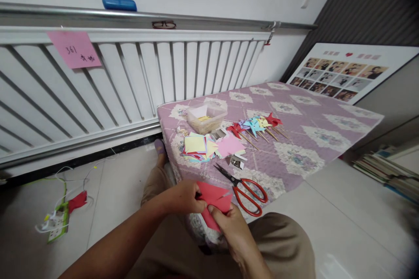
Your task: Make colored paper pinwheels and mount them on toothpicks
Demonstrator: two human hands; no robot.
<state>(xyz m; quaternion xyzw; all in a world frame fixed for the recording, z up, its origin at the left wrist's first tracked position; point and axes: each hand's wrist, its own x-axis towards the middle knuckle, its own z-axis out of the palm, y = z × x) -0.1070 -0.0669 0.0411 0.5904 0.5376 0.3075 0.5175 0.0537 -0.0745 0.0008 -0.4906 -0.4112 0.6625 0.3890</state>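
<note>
A piece of red paper (214, 198), partly folded into points, is held over the near edge of a small table (294, 139) covered in a purple patterned cloth. My left hand (183, 197) pinches the paper's left side. My right hand (231, 226) grips its lower right edge from below. Red-handled scissors (245, 189) lie on the cloth just to the right of the paper. Further back sits a stack of coloured paper squares (204, 146), and beyond it a row of finished paper pinwheels on wooden sticks (257, 126).
A clear plastic box (206, 117) stands at the table's back left. A white radiator (131, 78) with a pink note (74, 49) runs along the wall. A power strip and cables (59, 218) lie on the floor at left. A photo board (340, 72) and books (382, 170) are at right.
</note>
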